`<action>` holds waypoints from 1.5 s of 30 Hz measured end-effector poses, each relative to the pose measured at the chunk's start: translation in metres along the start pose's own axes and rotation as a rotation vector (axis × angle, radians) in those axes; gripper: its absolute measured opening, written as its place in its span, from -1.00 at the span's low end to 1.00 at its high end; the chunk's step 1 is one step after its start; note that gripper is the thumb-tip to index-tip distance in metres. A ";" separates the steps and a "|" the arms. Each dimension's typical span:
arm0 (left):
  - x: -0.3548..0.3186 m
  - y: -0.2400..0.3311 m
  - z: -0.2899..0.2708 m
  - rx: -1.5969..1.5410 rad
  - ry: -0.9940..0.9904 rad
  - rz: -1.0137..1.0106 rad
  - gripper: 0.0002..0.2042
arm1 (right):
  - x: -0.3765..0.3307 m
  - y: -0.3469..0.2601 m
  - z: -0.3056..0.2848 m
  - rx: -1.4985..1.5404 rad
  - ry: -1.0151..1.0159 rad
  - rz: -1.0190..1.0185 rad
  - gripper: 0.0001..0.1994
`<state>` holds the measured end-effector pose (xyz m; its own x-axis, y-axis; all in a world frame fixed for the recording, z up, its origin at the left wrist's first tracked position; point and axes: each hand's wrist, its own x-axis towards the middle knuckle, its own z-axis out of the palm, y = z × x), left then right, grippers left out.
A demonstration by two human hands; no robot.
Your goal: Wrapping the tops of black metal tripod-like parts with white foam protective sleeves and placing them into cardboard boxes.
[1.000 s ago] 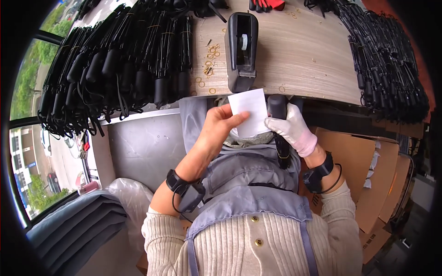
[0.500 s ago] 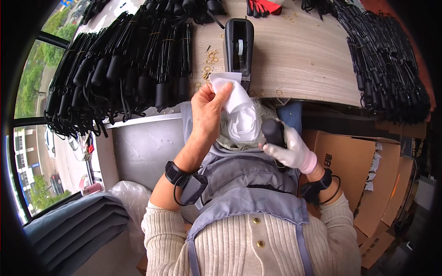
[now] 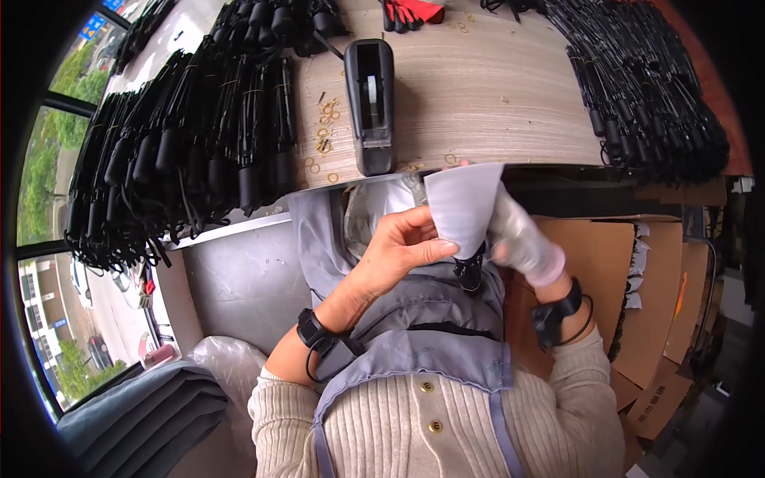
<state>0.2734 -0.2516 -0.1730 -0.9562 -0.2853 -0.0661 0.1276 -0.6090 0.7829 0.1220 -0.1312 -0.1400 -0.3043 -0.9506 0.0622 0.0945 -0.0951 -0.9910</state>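
My left hand point(image 3: 408, 241), bare, pinches the lower edge of a thin white sheet point(image 3: 464, 205); whether it is a flat sheet or a small bag I cannot tell. My right hand point(image 3: 522, 243), in a white glove with a pink cuff, is blurred beside the sheet's right edge, its fingers mostly hidden behind it. A black folded umbrella frame point(image 3: 470, 275) pokes out below the sheet between my hands; the rest of it is covered. More white sheets point(image 3: 388, 199) lie in a pale cloth on my lap.
On the wooden table point(image 3: 486, 95) stands a black tape dispenser point(image 3: 370, 107), with scattered rubber bands point(image 3: 327, 119) beside it. Folded umbrella frames point(image 3: 191, 135) are heaped at left, and another pile point(image 3: 645, 95) at right. Red-and-black gloves point(image 3: 413, 13) lie far back. Cardboard boxes point(image 3: 594, 279) stand right.
My left hand has carried the white sheet from above my lap to the right and down, against the black umbrella frame at my right hand. The frame's rounded handle is now hidden.
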 end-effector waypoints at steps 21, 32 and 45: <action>0.061 0.069 -0.078 0.672 0.478 -0.050 -0.88 | 0.055 0.036 0.017 -0.017 -0.194 0.529 -0.84; -0.067 -0.003 -0.035 0.356 0.465 -0.170 -0.88 | 0.100 0.034 0.036 -0.027 -0.943 1.254 -0.84; -0.040 0.014 -0.091 1.329 -0.010 0.612 -0.63 | 0.081 0.024 0.027 0.461 -0.625 1.203 -0.58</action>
<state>0.3376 -0.3161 -0.2157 -0.8458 -0.2346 0.4792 0.1793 0.7210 0.6693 0.1247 -0.2185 -0.1559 0.6281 -0.4810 -0.6117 0.3214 0.8762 -0.3590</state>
